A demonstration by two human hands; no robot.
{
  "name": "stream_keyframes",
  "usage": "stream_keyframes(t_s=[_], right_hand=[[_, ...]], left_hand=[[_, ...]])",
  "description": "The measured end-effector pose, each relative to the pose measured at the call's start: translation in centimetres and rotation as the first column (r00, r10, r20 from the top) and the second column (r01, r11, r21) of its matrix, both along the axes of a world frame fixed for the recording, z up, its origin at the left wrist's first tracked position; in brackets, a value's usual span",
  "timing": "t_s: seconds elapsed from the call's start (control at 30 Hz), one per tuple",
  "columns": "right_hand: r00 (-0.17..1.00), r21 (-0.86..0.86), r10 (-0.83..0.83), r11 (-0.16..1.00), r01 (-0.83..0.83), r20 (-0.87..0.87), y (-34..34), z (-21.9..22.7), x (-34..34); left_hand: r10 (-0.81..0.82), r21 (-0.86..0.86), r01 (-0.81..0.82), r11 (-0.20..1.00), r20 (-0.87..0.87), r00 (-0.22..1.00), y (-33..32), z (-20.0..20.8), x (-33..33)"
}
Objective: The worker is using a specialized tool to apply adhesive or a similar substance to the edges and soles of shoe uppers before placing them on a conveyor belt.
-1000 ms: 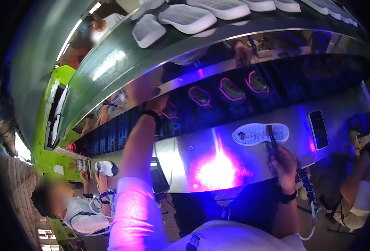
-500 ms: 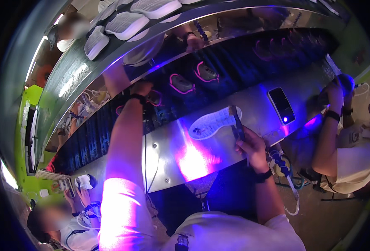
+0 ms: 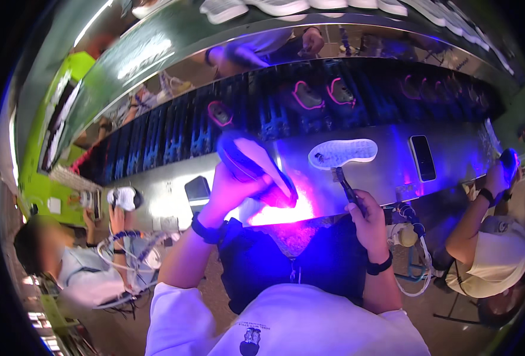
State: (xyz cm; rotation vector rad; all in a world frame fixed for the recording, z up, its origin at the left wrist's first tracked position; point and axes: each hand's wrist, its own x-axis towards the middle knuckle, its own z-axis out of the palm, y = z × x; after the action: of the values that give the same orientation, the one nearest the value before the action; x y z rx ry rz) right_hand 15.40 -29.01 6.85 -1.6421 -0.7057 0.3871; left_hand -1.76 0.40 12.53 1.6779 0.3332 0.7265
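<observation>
- Device point(image 3: 197, 190), dark and flat, lying on metal table point(image 3: 393, 166).
- Our left hand point(image 3: 236, 188) clamped around dark shoe point(image 3: 253, 161), which we hold tilted above bright pink light point(image 3: 289, 212); shoe's outline blurred.
- White sole point(image 3: 342, 153) flat on table, apart from shoe.
- Dark brush point(image 3: 348, 191), our right hand point(image 3: 367, 218) closed on its handle; bristle end near sole's lower edge, we cannot tell if touching.
- Phone point(image 3: 422, 158) lying flat, right of sole.

A head-worn fisheye looks down from close above the hands point(image 3: 368, 218) and metal bench point(image 3: 393, 169).
</observation>
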Motion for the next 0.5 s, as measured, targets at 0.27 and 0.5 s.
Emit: stream_keyframes(t_s=[0.27, 0.5], right_hand=[[0.976, -0.107, 0.049, 0.994, -0.027, 0.212, 1.5, 1.6, -4.1], [0.89, -0.24, 0.187, 0.966, -0.091, 0.415, 2.9, 1.8, -5.5]], left_hand=[[0.222, 0.7, -0.167, 0.694, 0.013, 0.975, -8.1, -3.3, -8.0], [0.169, 0.749, -0.138, 0.648, 0.035, 0.985, -12.2, -8.7, -10.7]])
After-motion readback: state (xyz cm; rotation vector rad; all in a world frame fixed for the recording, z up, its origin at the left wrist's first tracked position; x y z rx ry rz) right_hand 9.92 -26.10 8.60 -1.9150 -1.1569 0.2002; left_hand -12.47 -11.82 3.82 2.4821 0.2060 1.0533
